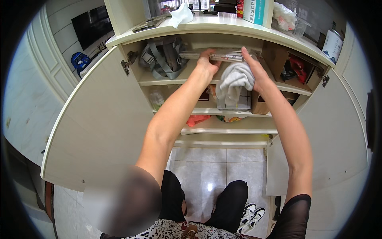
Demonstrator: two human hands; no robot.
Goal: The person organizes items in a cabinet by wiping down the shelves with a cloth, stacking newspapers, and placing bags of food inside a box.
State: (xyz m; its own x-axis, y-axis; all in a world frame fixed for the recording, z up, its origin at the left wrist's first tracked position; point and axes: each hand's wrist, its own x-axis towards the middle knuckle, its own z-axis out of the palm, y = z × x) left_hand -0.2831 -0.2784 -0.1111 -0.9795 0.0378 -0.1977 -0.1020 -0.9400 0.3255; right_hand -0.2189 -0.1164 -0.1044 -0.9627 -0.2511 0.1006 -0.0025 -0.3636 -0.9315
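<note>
Inside the cabinet, on the upper shelf, my left hand (207,63) grips a stack of thin flat packets (228,56) that seem to be in clear plastic. My right hand (257,71) is at the right end of this stack, its fingertips up by the edge. Bunched against the right palm, a light grey cloth (235,77) hangs down over the shelf's front. Below the cloth shows a clear-wrapped item with a dark grid pattern (243,101); how it is supported cannot be seen.
A grey strapped bag (165,58) sits left on the upper shelf (162,82), a cardboard box (276,59) right. Cabinet doors stand open at left (98,125) and right (331,128). A white tissue (182,15) lies on the countertop (209,25); sneakers (252,218) are on the floor.
</note>
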